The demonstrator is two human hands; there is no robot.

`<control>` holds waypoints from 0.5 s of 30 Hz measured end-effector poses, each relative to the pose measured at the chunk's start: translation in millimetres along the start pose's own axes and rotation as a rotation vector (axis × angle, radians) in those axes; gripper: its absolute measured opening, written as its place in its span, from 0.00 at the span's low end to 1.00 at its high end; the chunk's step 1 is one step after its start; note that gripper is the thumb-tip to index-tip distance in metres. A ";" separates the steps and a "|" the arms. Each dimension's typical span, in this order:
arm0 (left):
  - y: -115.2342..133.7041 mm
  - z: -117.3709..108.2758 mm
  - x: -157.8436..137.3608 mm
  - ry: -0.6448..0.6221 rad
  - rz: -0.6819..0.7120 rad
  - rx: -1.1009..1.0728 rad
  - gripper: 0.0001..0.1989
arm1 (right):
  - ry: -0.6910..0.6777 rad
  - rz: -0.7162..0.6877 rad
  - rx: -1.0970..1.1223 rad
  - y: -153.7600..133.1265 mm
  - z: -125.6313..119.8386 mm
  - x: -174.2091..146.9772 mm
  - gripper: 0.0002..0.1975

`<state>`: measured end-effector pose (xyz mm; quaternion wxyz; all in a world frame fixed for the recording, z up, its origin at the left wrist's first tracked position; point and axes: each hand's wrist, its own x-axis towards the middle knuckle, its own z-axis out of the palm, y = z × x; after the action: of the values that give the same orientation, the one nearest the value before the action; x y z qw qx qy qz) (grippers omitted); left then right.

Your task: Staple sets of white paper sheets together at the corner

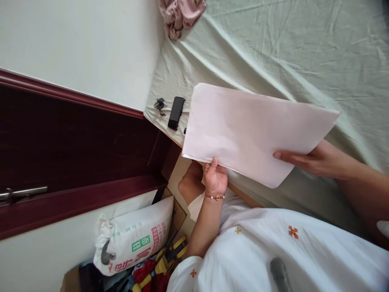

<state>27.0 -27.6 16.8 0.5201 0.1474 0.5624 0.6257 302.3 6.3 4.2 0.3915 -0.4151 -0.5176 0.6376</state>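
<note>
White sheets of paper (243, 125), a thin stack with edges showing at the lower left corner, are held tilted above the bed. My left hand (216, 177), with a red beaded bracelet at the wrist, grips the near edge, its thumb at the rim and its other fingers partly hidden. On the right side, my right hand (316, 160) pinches the stack with the thumb on top; the fingers underneath are out of sight. To the left of the paper lie a black oblong case (176, 113) and a small bunch of keys (159, 104).
A pale green sheet (304, 52) covers the bed, with a pink cloth (182, 15) at its far edge. Left is a dark red door (75, 142) with a metal handle (27, 192). Below it, a printed white sack (136, 235) rests by boxes and yellow-and-red items.
</note>
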 end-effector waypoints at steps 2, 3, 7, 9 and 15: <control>4.1 -6.5 4.2 -0.041 0.037 0.039 0.13 | 0.169 -0.014 0.038 -1.2 1.7 -0.1 0.21; 8.0 -11.1 7.6 -0.061 0.075 0.075 0.14 | 0.231 -0.021 0.063 -1.7 1.8 0.0 0.20; 32.3 -36.8 25.6 -0.131 0.326 0.310 0.19 | 0.349 -0.060 0.192 0.1 -1.2 -1.6 0.19; 44.0 -50.7 32.1 -0.147 0.391 0.371 0.23 | 0.335 -0.073 0.212 1.2 -3.4 -4.0 0.17; 43.7 -76.8 31.6 -0.200 0.397 0.735 0.24 | 0.089 -0.033 0.030 -11.8 -7.9 -6.5 0.13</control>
<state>-66.4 -36.4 16.8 0.3546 0.4882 0.6554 0.4542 312.7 4.7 15.7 0.4309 -0.4287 -0.4969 0.6194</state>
